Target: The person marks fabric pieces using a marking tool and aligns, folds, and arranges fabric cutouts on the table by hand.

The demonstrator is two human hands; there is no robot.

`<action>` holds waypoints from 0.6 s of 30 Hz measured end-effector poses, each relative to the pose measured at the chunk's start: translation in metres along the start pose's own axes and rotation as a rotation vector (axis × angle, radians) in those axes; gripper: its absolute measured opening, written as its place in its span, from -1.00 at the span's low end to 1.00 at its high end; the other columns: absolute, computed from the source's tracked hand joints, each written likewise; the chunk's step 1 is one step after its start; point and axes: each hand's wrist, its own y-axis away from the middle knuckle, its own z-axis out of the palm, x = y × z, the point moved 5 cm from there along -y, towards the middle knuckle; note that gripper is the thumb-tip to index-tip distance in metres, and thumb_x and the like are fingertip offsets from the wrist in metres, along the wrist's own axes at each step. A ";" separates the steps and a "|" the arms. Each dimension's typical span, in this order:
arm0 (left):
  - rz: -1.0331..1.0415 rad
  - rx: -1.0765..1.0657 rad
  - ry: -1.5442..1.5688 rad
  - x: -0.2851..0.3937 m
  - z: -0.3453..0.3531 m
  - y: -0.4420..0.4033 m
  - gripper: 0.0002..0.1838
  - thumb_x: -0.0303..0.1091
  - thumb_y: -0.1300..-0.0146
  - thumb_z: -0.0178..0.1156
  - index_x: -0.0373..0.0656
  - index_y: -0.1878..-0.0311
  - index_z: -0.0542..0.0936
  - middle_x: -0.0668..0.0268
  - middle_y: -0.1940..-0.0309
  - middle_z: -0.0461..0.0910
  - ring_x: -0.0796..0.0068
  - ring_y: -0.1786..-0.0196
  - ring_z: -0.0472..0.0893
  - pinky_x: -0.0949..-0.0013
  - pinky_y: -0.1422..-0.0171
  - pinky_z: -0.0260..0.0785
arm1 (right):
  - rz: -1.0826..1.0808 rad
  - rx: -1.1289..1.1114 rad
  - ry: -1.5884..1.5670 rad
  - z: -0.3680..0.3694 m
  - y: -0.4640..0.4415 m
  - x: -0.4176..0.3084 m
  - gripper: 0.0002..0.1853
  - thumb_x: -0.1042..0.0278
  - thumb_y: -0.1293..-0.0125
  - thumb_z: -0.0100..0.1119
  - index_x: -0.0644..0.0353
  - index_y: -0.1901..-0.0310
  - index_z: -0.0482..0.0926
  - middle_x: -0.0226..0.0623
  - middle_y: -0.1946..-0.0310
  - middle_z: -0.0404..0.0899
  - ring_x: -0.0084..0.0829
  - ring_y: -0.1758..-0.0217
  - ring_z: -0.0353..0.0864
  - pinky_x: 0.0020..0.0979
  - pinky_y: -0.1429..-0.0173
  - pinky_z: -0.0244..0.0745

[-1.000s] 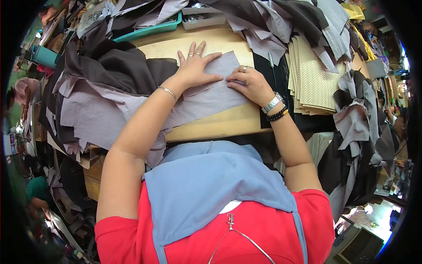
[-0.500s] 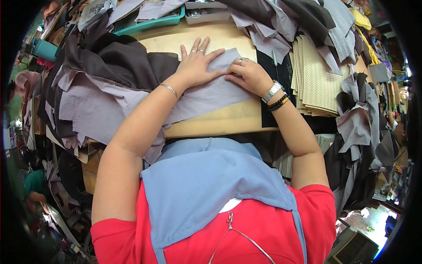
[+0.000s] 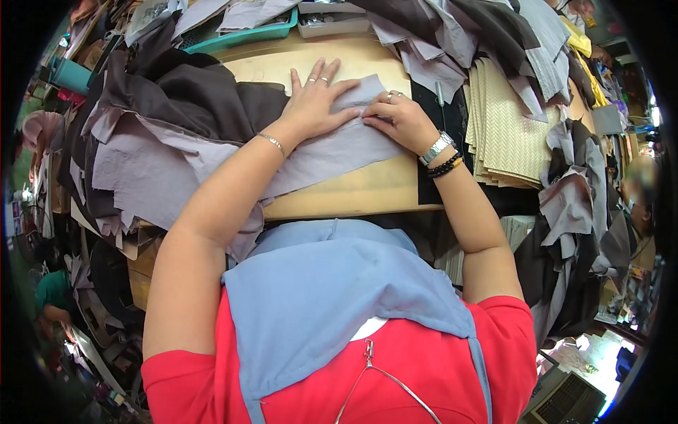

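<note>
Dark cloth (image 3: pixel 183 92) is lying heaped | left hand (image 3: pixel 312 107), fingers spread, is resting flat on grey cloth (image 3: pixel 335 155) | grey cloth is lying across pale board (image 3: pixel 353 192) | right hand (image 3: pixel 402 120) is pinching grey cloth between thumb and fingers | woven sheets (image 3: pixel 505 138) are lying stacked

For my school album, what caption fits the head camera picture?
Left hand spread on grey cloth, right hand touching it, above a pale board.

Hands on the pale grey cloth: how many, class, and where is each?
2: the left hand, fingers spread; the right hand, just to its right, fingers bent. No other hand shows on the cloth.
</note>
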 end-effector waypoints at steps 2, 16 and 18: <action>0.124 0.060 0.013 0.010 -0.011 0.003 -0.64 0.12 -0.18 0.31 0.25 0.01 0.65 0.34 -0.25 0.47 0.18 -0.44 0.29 -0.37 -0.48 -0.11 | -0.010 0.003 0.012 0.000 -0.001 0.000 -0.90 0.37 -0.21 0.34 0.12 0.26 0.66 -0.31 0.30 0.62 -0.20 0.19 0.60 -0.24 0.07 0.54; 0.431 0.004 -0.313 0.046 -0.022 0.012 -0.87 -0.19 -0.26 0.24 0.04 0.33 0.68 0.46 0.34 0.65 0.47 0.12 0.64 -0.11 -0.35 0.23 | 0.131 0.159 0.168 0.003 0.042 -0.029 -0.87 0.29 -0.25 0.31 0.07 0.19 0.66 -0.40 0.18 0.66 -0.33 0.08 0.61 -0.29 0.02 0.45; 0.454 0.005 -0.352 0.048 -0.021 0.012 -0.88 -0.22 -0.28 0.21 0.02 0.33 0.66 0.42 0.35 0.64 0.45 0.14 0.65 -0.09 -0.33 0.26 | 0.127 0.170 0.169 0.002 0.043 -0.030 -0.87 0.29 -0.25 0.31 0.07 0.19 0.66 -0.40 0.18 0.66 -0.33 0.08 0.61 -0.29 0.02 0.45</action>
